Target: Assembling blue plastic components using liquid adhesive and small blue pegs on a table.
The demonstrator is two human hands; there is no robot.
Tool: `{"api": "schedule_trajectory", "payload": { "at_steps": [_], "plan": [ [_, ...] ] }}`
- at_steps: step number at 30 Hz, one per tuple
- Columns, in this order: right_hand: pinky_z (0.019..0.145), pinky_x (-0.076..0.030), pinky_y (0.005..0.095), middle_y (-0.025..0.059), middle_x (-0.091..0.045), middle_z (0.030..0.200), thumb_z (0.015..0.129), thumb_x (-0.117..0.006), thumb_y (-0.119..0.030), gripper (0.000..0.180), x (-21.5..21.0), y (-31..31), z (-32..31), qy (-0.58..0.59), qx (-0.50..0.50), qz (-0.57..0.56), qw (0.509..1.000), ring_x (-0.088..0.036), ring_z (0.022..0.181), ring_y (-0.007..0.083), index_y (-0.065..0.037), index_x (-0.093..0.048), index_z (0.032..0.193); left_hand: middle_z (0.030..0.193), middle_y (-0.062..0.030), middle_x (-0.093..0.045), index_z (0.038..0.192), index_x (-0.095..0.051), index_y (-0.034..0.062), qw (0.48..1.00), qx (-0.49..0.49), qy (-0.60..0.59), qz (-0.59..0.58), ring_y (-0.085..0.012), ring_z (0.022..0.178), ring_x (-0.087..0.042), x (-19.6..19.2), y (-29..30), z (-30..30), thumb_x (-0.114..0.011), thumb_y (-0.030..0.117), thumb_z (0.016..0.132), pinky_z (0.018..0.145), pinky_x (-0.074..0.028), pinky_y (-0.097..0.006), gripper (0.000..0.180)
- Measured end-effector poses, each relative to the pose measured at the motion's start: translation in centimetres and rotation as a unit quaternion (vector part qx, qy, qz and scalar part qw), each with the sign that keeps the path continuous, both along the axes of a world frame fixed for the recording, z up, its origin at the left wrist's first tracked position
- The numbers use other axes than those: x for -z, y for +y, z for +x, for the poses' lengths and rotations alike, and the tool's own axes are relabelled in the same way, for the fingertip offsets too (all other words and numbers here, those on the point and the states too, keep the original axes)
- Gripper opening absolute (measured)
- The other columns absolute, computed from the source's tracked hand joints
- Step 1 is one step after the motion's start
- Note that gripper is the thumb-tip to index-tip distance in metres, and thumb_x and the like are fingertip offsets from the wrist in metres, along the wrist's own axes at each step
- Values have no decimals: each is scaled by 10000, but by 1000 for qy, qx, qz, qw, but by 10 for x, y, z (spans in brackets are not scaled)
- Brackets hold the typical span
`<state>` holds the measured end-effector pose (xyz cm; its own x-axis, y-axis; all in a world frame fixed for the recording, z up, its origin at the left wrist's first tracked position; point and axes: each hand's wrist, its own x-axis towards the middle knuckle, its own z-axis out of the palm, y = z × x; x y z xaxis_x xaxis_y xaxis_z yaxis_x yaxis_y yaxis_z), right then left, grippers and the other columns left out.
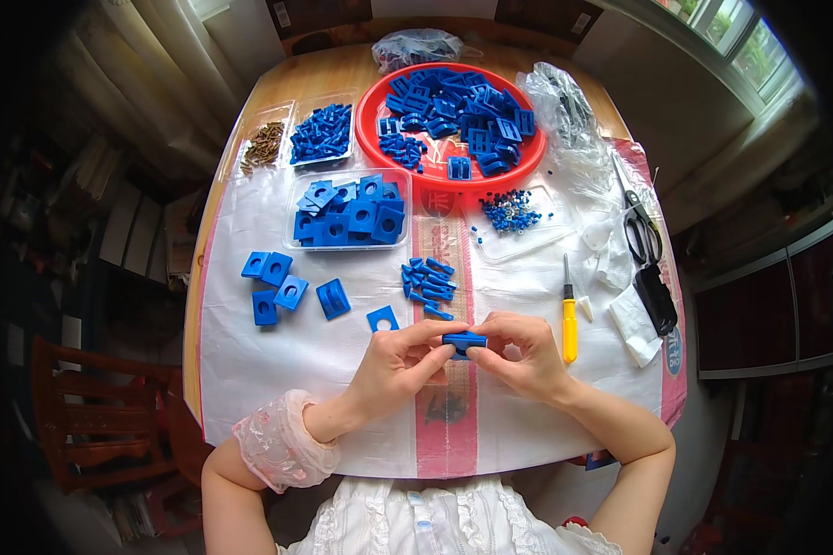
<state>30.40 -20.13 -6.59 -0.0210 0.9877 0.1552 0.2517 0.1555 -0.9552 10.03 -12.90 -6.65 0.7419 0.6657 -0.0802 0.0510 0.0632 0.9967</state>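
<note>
Between the fingertips of both hands is a small blue plastic part point(465, 342), held level over the near middle of the table. My left hand point(400, 359) pinches its left end, and my right hand point(520, 355) pinches its right end; the fingers cover much of it. Just left of my left hand lies a flat blue square piece point(382, 319) with a round hole. Beyond the hands is a loose pile of small blue pegs point(428, 285). Several more blue square pieces point(275, 268) lie to the left, near a blue block with a raised curved part point(333, 299).
A red round tray point(368, 148) of blue parts stands at the back. Clear tubs of square pieces point(361, 216), blue pegs point(322, 132) and brown screw-like pieces point(264, 145) sit left. Tiny blue bits point(512, 212), a yellow-handled screwdriver point(569, 326) and black-handled scissors point(642, 236) lie right.
</note>
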Motion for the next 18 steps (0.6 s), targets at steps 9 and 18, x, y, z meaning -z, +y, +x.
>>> {"api": "schedule_trajectory", "payload": {
  "at_steps": [9,18],
  "plan": [
    [458,-380,230,45,-611,697,766,-714,20,278,-6,-7,0,-8,-38,104,994,-516,519,80,-22,-707,1041,831,-83,-686,1148,-681,51,960,-37,-77,266,-105,618,-646,-13,-6,0,-650,-80,781,558,-522,-230,391],
    [464,-362,234,35,-599,658,781,-714,-9,264,-1,-5,1,-18,-34,82,996,-500,502,78,-27,-709,1044,858,-81,-699,1164,-636,27,971,-17,-45,236,-108,625,-674,-8,-4,-1,-640,-54,813,560,-527,-222,361]
  ]
}}
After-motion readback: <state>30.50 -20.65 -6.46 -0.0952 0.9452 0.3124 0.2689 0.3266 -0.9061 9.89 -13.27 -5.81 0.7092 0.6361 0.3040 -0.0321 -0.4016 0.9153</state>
